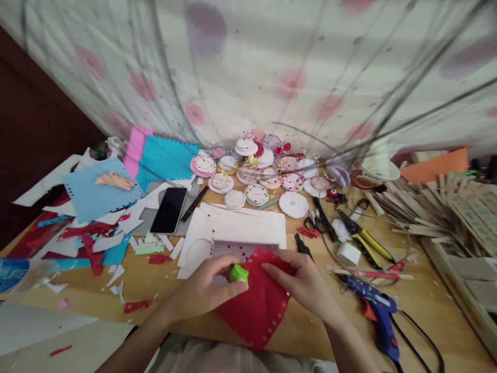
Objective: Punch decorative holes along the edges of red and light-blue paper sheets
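A red sheet [261, 305], punched with small holes along its edges, is held up in front of me with one corner pointing down. My left hand [205, 290] is closed around a small green craft punch [239, 273], which sits at the sheet's upper left edge. The sheet's upper right edge is pinched between the thumb and fingers of my right hand [301, 280]. Behind the sheet, a shallow pale lilac box or tray [229, 247] with tiny red cut-outs in it is partly hidden. It lies on white paper [248, 220].
Left are a phone [168, 210], paper scraps [93, 243] and a plastic bottle [23, 274]. Decorated paper discs [256, 194] cluster at the back. Right are pliers [367, 238], a blue glue gun [375, 305] with its cable, and wooden sticks [411, 202]. Wires cross above the table.
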The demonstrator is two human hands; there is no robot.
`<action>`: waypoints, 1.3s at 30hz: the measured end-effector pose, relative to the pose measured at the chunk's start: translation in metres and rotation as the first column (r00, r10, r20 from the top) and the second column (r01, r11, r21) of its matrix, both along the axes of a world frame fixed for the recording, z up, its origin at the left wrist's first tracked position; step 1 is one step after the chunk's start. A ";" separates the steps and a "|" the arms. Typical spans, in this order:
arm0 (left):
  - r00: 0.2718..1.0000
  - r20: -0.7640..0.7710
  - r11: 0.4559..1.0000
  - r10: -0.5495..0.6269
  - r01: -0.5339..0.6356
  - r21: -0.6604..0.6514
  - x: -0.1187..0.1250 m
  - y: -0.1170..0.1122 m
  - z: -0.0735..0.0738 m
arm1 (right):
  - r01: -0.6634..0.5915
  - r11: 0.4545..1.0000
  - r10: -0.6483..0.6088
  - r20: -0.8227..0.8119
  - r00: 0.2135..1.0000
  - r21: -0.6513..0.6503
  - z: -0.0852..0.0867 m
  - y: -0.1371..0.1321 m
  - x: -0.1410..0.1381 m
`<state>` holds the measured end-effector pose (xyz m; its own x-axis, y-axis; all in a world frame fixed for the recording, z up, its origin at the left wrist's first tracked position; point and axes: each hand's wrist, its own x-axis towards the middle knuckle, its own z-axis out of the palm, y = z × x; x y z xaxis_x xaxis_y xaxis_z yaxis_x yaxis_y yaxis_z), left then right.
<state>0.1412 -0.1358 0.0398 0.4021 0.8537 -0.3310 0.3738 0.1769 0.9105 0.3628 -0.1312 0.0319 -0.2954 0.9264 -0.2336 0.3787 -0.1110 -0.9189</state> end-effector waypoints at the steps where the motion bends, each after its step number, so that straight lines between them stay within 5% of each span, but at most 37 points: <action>1: 1.000 -0.019 1.000 -0.021 0.021 0.016 0.000 0.000 0.001 | -0.009 1.000 0.009 0.008 1.000 0.010 0.000 0.000 0.000; 31: 0.998 -0.030 0.997 -0.059 0.061 0.043 0.006 0.004 0.007 | -0.058 0.998 0.058 -0.001 0.998 -0.013 -0.002 -0.001 -0.002; 39: 0.993 -0.099 0.987 -0.059 0.073 0.141 0.009 0.001 -0.004 | -0.080 0.997 0.080 0.014 0.997 -0.013 -0.007 0.001 -0.004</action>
<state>0.1506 -0.1343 0.0359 0.4319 0.8677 -0.2460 0.4660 0.0189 0.8846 0.3592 -0.1299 0.0246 -0.3652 0.8968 -0.2498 0.3997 -0.0913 -0.9121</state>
